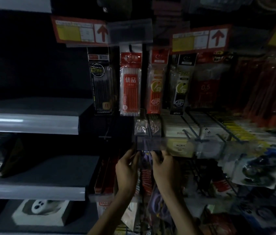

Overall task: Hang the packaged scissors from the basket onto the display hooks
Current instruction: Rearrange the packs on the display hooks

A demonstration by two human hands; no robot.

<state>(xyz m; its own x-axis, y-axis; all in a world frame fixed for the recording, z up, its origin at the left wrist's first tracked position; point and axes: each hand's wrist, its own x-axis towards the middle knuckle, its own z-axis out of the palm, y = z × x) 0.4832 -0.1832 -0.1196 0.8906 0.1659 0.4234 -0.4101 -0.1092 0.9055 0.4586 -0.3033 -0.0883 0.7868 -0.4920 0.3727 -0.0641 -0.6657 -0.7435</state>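
At 9 o'clock the grey shelves (30, 122) carry nothing for this job. Low centre, the left hand (127, 168) and right hand (165, 167) pinch the two side edges of the packaged scissors (144, 160), its long axis upright, its top just under the clear label strip (149, 143). Both sets of fingers are pressed on the pack; both hands are equally near. The hook itself is too dark to make out; it probably lies toward 12 o'clock. Above, a red refill pack (130, 82) reads "优品"; at 2 o'clock another pack (205, 87) reads "0.5".
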